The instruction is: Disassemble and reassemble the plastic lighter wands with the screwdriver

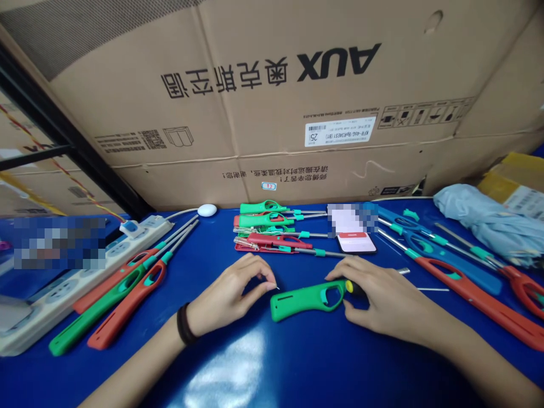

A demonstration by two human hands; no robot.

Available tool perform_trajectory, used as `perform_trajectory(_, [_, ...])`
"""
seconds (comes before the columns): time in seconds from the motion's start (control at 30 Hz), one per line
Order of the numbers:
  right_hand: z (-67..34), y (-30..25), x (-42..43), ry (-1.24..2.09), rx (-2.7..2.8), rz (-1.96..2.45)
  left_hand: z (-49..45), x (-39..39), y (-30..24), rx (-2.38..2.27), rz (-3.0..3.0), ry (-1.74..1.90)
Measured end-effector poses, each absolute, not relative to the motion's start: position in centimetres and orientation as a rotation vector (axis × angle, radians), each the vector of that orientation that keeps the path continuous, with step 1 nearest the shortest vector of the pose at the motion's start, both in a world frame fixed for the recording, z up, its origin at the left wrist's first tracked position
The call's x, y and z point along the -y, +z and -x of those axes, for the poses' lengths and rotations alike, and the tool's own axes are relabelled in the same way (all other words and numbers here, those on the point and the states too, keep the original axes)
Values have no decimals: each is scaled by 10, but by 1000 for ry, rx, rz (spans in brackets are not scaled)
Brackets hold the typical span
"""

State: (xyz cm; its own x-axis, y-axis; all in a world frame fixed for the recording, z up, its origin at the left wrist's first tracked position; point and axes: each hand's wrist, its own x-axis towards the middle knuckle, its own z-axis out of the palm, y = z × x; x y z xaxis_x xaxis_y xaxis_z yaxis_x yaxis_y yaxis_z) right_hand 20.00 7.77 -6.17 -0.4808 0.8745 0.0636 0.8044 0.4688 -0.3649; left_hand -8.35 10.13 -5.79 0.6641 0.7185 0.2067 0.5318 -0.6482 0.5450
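Note:
A green lighter handle (304, 297) lies flat on the blue table (263, 362) in front of me. My right hand (378, 297) rests over its right end, fingers closed around a small tool with a yellow and black grip (352, 287). My left hand (233, 294) hovers just left of the handle, thumb and forefinger pinched on a tiny thin metal piece (277, 288) that I cannot make out. A black band circles the left wrist.
Red and green long-nose lighters (123, 294) lie at the left beside a white power strip (80, 277). More lighters (272, 229) are stacked at centre back, blue and red ones (459, 272) at right. A phone (356, 241), a folded grey umbrella (488, 218) and a cardboard box wall (297, 102) stand behind.

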Motion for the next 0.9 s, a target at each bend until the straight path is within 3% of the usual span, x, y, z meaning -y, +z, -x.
perform_trajectory(0.57, [-199,-63,-82,634,2478,1440,83,-82,-47,-811,-3295,277])
perform_trajectory(0.9, [-199,-64,-83,608,2505,1408,77,-81,-47,-762,-3379,316])
